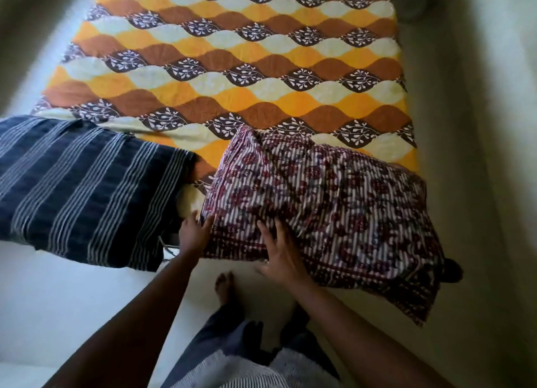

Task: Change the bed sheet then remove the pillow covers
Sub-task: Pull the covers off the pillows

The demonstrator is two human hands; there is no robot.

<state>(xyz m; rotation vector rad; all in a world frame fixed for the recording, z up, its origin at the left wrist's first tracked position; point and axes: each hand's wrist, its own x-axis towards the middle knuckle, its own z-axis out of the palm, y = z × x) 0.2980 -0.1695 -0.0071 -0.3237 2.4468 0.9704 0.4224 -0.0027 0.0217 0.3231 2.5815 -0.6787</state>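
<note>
Maroon floral pillow (328, 201) lies at the near right end of the patterned bed sheet (232, 53), overhanging the bed's near edge. Your right hand (279, 251) rests flat on it, fingers spread, while your left hand (194, 230) touches its left corner, pinching or not you cannot tell. The blue striped pillow (81, 190) sits just beside it on the left across a narrow gap, with pale floor (43, 300) beneath it.

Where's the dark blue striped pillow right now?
In the head view, the dark blue striped pillow lies at the near left of the bed sheet, just left of the maroon floral pillow.
</note>
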